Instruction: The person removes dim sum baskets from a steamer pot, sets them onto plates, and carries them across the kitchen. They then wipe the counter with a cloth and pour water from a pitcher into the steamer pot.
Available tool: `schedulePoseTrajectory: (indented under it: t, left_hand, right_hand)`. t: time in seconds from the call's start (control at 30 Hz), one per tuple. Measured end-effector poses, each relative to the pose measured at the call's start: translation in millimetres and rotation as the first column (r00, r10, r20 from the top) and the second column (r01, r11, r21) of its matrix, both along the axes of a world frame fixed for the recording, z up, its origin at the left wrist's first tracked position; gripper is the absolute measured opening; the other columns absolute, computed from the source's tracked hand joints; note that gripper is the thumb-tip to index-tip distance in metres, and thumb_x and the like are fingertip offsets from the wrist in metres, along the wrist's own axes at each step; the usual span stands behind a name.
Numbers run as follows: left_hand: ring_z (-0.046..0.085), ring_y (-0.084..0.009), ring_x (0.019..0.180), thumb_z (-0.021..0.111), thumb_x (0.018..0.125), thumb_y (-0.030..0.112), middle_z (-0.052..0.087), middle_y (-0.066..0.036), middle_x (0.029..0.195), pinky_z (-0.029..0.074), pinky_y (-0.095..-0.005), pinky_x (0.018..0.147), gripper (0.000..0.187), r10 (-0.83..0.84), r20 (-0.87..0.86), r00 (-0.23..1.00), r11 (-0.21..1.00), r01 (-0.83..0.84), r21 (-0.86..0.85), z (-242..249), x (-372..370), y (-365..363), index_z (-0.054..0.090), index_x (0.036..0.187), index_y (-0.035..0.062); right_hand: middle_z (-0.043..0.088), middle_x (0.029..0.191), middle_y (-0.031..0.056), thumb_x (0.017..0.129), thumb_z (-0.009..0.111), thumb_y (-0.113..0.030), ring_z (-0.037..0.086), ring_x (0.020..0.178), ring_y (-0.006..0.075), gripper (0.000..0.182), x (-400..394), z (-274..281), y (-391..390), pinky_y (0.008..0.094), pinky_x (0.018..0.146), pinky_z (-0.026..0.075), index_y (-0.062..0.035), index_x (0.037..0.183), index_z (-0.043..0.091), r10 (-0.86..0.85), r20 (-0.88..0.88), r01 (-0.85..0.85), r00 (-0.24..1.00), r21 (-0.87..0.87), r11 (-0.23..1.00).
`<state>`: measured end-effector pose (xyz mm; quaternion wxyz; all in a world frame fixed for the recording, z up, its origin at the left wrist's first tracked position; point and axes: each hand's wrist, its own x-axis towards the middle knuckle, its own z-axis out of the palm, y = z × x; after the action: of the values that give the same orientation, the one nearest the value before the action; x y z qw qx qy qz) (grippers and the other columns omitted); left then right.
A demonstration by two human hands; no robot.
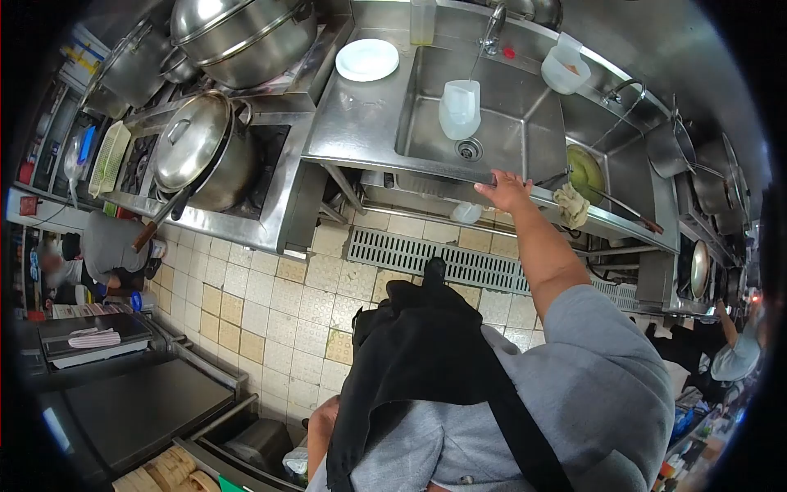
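Observation:
My right hand (503, 191) rests on the front rim of the steel sink (434, 165), its fingers spread and holding nothing. Water runs from the tap (492, 37) into a translucent plastic container (460, 111) in the left basin, just behind the drain (469, 148). A crumpled cloth (571, 205) hangs over the rim to the right of that hand. Of my left arm (321, 426) only a part shows beside the black apron; the hand itself is hidden.
A large lidded pot (209, 152) stands on the stove at the left, its handle jutting out. White plates (366, 60) lie beside the sink. One person (119, 246) bends at the far left; another (738, 353) is at the far right. A counter (139, 410) stands behind me.

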<state>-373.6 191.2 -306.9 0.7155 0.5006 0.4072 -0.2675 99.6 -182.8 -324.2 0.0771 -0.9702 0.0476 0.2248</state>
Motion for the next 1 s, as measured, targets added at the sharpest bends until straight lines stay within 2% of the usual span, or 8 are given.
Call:
schedulePoseTrajectory:
  t: [0.23,0.33,0.73,1.0]
  left_hand:
    - [0.064,-0.0168,0.08,0.065,0.081,0.007,0.07,-0.01,0.092,0.051,-0.032,0.069,0.024,0.033,-0.035,0.999,0.997,-0.031,0.074,71,-2,-21,0.067,0.102,-0.0038]
    - [0.064,-0.0168,0.08,0.065,0.081,0.007,0.07,-0.009,0.092,0.051,-0.0318,0.069,0.024,0.045,-0.041,0.998,0.995,-0.041,0.088,78,0,-22,0.067,0.102,-0.0038]
    - [0.064,-0.0165,0.079,0.065,0.08,0.005,0.069,-0.009,0.091,0.051,-0.0313,0.068,0.023,0.074,-0.037,0.997,0.99,-0.069,0.123,90,5,-25,0.066,0.101,-0.0037]
    - [0.063,-0.0162,0.079,0.065,0.08,0.003,0.069,-0.009,0.091,0.051,-0.031,0.068,0.022,0.088,-0.032,0.996,0.986,-0.082,0.145,104,8,-30,0.066,0.101,-0.0036]
  right_hand:
    - [0.045,0.144,0.0097,0.081,0.056,-0.07,0.033,0.138,0.0302,0.08,0,-6,-4,0.0604,0.114,0.012,-0.0167,0.14,0.046,-0.001,0.029,0.001,1.0,0.02,1.0]
    - [0.045,0.145,0.0101,0.081,0.056,-0.07,0.033,0.138,0.0302,0.081,1,0,-3,0.0602,0.114,0.012,-0.0172,0.141,0.044,-0.001,-0.021,0.002,1.0,0.021,1.0]
    - [0.042,0.147,0.0098,0.081,0.055,-0.07,0.032,0.139,0.0312,0.082,1,-3,-3,0.0595,0.115,0.012,-0.0179,0.143,0.043,-0.001,-0.008,0.001,1.0,0.009,1.0]
    - [0.044,0.144,0.0094,0.082,0.054,-0.07,0.033,0.138,0.0304,0.08,1,-6,-4,0.0596,0.115,0.011,-0.0183,0.142,0.044,-0.001,0.016,0.001,1.0,0.019,1.0]
